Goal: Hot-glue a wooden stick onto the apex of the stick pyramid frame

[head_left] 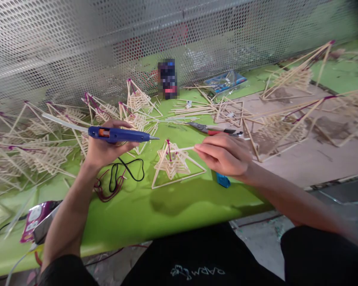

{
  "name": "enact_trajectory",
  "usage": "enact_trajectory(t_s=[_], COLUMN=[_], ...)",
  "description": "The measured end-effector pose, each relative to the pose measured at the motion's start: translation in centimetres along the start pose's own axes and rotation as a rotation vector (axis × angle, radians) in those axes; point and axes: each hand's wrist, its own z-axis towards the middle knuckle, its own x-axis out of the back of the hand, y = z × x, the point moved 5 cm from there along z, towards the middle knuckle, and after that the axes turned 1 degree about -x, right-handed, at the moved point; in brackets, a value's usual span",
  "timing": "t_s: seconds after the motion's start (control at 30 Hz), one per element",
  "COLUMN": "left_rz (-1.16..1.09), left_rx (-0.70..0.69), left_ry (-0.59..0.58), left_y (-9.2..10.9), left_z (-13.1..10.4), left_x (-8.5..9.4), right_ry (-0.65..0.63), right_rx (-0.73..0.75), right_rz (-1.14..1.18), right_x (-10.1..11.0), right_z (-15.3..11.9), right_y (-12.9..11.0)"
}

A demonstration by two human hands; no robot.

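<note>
My left hand grips a blue hot-glue gun with an orange trigger and a clear glue stick out the back; its metal nozzle points right toward a small pyramid of thin wooden sticks on the green table. My right hand pinches a single thin wooden stick whose tip reaches the pyramid's purple-tied apex. A black cord loops on the table under the glue gun.
Several finished stick pyramids crowd the left and back; larger stick frames lie at right. Red-handled pliers and loose sticks sit behind my right hand, a blue object under it. A perforated metal screen closes the back.
</note>
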Motion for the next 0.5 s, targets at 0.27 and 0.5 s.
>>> enact_trajectory(t_s=[0.27,0.5], left_rz=[-0.005,0.269], left_rx=[0.237,0.299], left_ry=[0.041,0.081], left_y=[-2.2,-3.3], left_z=[-0.1,-1.6], left_x=[0.2,0.9], right_ry=[0.018,0.044], right_rx=[0.018,0.028], right_rz=[0.003,0.009], right_x=[0.0,0.1], right_z=[0.1,-0.2], right_y=[-0.2,-0.3])
